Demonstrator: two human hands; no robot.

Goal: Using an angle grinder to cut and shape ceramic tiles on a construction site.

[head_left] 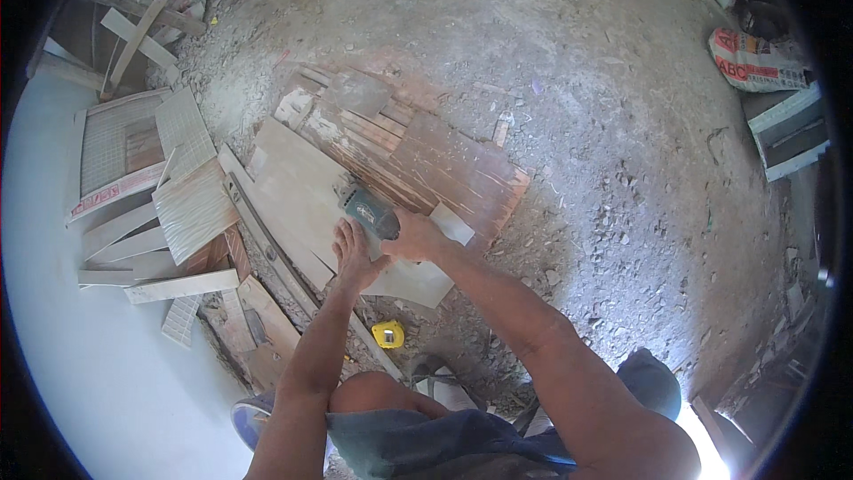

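A teal angle grinder (369, 211) lies low over a large pale tile (298, 180), its head end pointing to the far left. My right hand (415, 236) is closed round the rear of its body. Beside the grinder, my left hand (354, 256) rests on the tile with fingers stretched out, its thumb toward my right hand. The tile lies partly on a worn brown wooden board (453, 169). A small pale offcut (452, 224) sits by my right wrist. The grinder's disc cannot be made out clearly.
A long metal straightedge (267, 244) runs along the tile's left. Nearer me is a yellow tape measure (388, 334). Tile pieces (197, 209) lean by the white wall (115, 373). Rubble covers the floor; sacks (755, 62) stand far right, and a purple-rimmed bucket (246, 418) is near left.
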